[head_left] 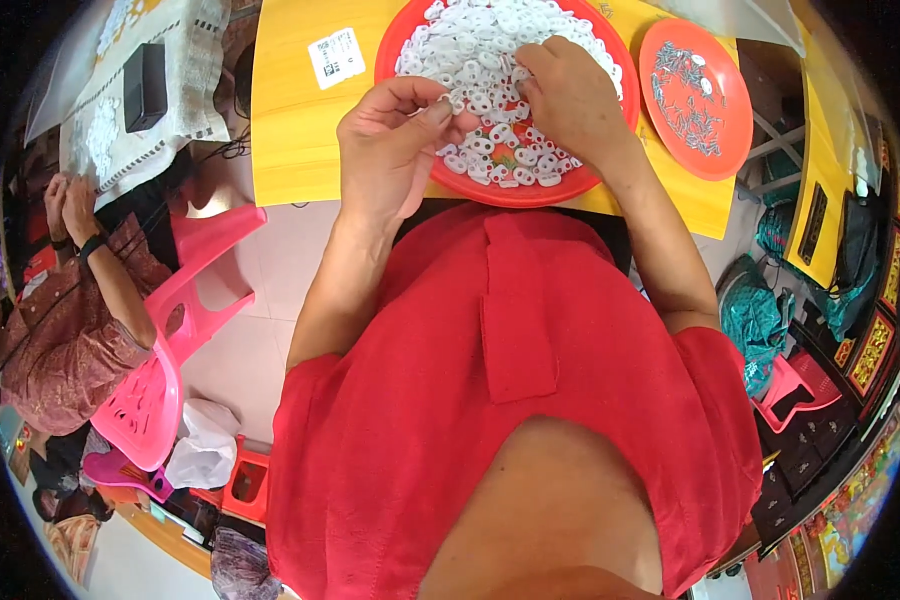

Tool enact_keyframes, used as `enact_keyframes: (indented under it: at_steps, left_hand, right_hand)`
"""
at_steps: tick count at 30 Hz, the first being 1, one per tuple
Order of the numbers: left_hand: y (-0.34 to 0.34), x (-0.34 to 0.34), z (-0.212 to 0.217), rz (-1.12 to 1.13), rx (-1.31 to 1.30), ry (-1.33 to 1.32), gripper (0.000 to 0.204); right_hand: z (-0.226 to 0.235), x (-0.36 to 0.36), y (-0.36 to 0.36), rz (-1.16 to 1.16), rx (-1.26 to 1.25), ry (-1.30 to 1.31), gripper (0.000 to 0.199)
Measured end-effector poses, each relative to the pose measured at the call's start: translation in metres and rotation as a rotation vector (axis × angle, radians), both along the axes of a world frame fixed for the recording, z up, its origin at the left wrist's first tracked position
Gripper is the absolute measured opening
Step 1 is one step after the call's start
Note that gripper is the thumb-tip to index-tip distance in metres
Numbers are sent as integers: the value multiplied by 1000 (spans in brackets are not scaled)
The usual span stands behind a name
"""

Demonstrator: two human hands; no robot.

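Observation:
A big red round tray holds a heap of small white plastic pieces, oval with two holes each. Over its left side, my left hand is closed, with thumb and forefinger pinching one white plastic piece. My right hand reaches over the heap with fingers bent down and together among the pieces. What its fingertips hold, if anything, is hidden. To the right, an oval red plate bears many small grey metal pins and a couple of white pieces.
The yellow table carries a white printed card. On the left, another person sits at a cloth-covered table with a black box, beside a pink chair. Teal bags lie low on the right.

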State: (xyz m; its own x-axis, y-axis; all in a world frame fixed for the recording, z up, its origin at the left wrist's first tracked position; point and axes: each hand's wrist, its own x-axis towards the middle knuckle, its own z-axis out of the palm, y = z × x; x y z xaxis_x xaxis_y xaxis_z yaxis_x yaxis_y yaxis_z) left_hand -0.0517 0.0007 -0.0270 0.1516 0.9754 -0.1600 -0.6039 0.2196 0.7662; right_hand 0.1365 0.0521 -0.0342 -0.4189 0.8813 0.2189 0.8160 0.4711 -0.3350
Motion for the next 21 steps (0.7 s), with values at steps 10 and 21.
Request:
enact_keyframes:
  at_steps: [10, 21]
  left_hand:
    - [3, 2, -3, -30, 12, -10, 14]
    - [2, -1, -3, -11, -54, -36, 16]
  right_hand:
    - [3, -7, -4, 22, -57, -32, 13]
    - [20, 2, -3, 30, -68, 30, 10]
